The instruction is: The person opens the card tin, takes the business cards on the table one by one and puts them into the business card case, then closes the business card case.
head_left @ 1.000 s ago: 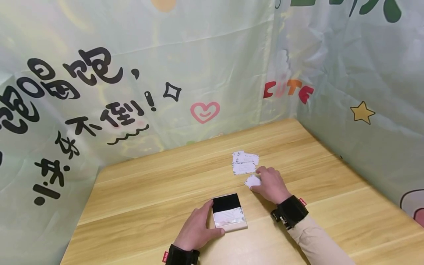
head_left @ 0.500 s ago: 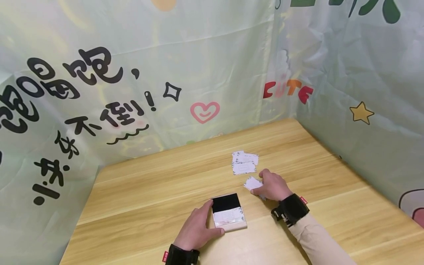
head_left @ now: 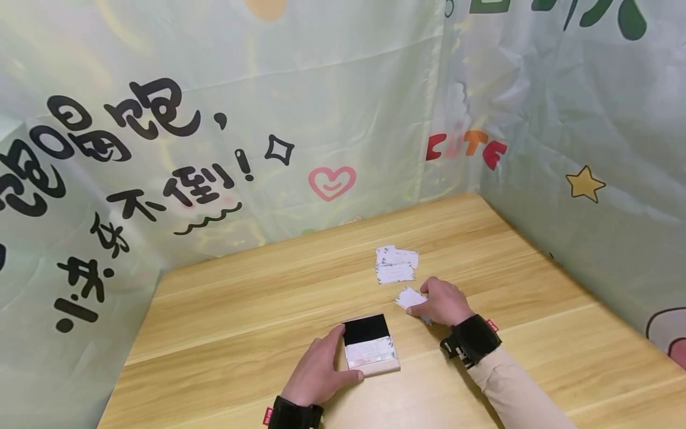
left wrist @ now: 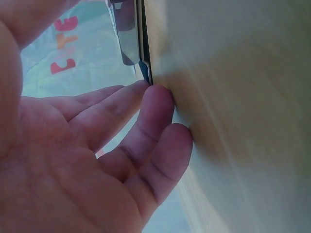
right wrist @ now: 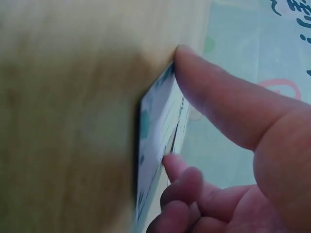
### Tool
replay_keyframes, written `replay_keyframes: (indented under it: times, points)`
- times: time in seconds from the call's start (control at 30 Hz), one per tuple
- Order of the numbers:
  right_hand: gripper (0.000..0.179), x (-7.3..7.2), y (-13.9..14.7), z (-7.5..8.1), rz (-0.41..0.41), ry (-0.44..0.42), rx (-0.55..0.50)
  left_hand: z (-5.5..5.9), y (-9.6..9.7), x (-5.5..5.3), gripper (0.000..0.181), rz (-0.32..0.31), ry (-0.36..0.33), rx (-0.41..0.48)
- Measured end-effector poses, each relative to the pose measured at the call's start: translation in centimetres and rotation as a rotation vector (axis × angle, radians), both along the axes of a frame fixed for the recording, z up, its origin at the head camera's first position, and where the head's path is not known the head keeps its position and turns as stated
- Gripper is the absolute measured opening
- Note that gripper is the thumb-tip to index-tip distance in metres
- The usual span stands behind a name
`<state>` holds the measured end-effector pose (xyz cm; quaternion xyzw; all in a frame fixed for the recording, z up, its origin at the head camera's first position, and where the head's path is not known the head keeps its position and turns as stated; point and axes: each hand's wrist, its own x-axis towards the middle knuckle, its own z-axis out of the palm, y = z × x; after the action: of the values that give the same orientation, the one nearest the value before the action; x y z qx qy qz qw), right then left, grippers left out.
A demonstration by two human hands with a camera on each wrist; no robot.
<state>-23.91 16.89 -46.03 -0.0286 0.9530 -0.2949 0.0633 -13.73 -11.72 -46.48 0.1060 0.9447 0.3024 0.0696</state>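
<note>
An open card case [head_left: 367, 329] with a black lining lies flat on the table, white business cards [head_left: 371, 351] in its lower part. My left hand [head_left: 317, 368] holds it from the left, thumb at the near edge and forefinger at the upper left corner. In the left wrist view the case's metal edge [left wrist: 129, 41] shows beyond the fingertips. To the right, my right hand [head_left: 443, 302] pinches white cards [head_left: 410, 298] at the table between thumb and fingers. The right wrist view shows a leaf-patterned card [right wrist: 156, 121] nearly flat on the wood, its far corner at the thumb tip.
Several more white cards [head_left: 395, 273] lie overlapping just beyond my right hand. The wooden table [head_left: 241, 322] ends at printed fabric walls [head_left: 364, 107] at the back and sides.
My right hand has shifted slightly toward me and to the right, with the cards under it turned a little. The left hand and the case have stayed put.
</note>
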Motion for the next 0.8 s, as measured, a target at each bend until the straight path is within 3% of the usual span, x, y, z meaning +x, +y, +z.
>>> replay_keyframes:
  times: [0.23, 0.5, 0.8]
  points:
    - [0.062, 0.07, 0.43, 0.3, 0.018, -0.04, -0.038, -0.02, -0.03, -0.02, 0.095, -0.002, 0.007, 0.002]
    - [0.055, -0.3, 0.28, -0.35, 0.037, 0.053, -0.115, -0.07, 0.05, -0.03, 0.095, 0.0, -0.001, 0.001]
    - [0.042, -0.24, 0.34, -0.11, 0.022, 0.101, -0.103, -0.03, 0.0, -0.03, 0.094, -0.002, 0.003, 0.004]
